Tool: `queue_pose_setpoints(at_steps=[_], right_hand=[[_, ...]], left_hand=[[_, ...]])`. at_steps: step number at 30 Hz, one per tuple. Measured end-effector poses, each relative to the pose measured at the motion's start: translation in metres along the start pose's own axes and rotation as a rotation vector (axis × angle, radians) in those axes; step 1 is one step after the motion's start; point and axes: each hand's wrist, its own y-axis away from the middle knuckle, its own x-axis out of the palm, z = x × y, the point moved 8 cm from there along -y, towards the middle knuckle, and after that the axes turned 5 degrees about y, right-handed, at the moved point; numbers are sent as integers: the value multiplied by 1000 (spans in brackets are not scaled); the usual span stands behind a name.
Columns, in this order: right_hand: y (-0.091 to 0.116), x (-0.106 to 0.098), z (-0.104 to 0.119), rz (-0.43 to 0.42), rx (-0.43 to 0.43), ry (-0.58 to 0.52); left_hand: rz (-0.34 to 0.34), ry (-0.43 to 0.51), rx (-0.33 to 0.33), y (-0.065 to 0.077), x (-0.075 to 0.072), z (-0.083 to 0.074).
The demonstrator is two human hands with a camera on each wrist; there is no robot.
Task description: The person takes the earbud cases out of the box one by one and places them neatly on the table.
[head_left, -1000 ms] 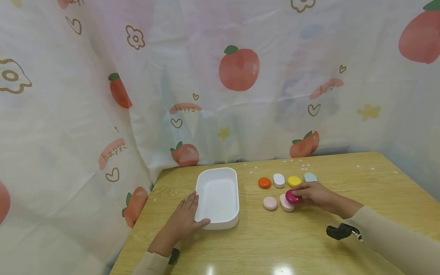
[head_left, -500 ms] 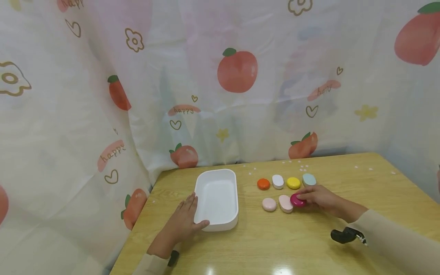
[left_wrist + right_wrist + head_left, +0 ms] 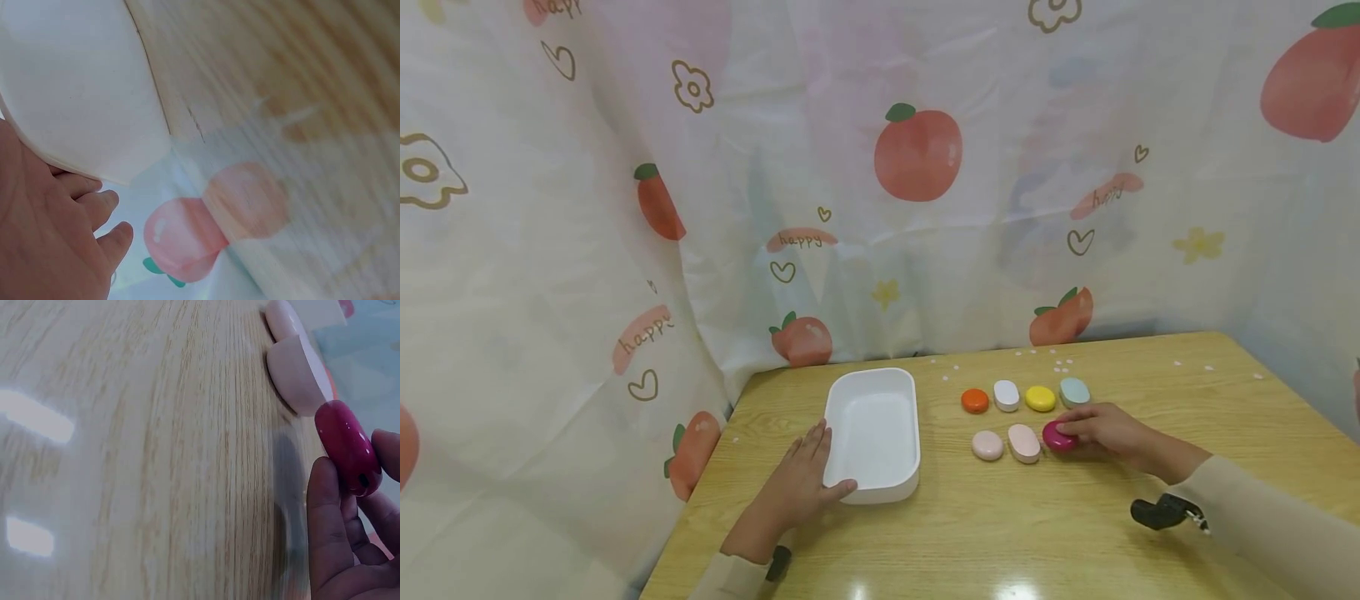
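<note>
My right hand pinches a glossy magenta rounded case between thumb and fingers. The right wrist view shows a small dark slot at one end of this magenta case, which is tipped on edge above its shadow. Just left of it sit an oval pink case and a round pale pink one. Behind them stands a row: orange, white, yellow and light blue cases. My left hand rests with extended fingers against the near left side of a white rectangular box.
The wooden table carries everything. A patterned curtain hangs behind and to the left of it. Small pale petal-shaped marks dot the tabletop's far part. A black strap-like device hangs under the right wrist.
The right hand has carried the magenta case rightward, from overlapping the oval pink case to a spot beside it. The left hand and the white box hold their place.
</note>
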Motion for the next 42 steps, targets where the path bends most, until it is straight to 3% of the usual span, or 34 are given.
queue_pose_setpoints(at_steps=[24,35,42], right_hand=[[-2,-4,-4,-67,63,198],[-2,-6,2,-89,45,336],[-1,-6,-2,-109,77,357]], left_hand=[[9,-6,9,-1,2,1],[4,5,16,-1,0,2],[15,7,4,-1,1,2]])
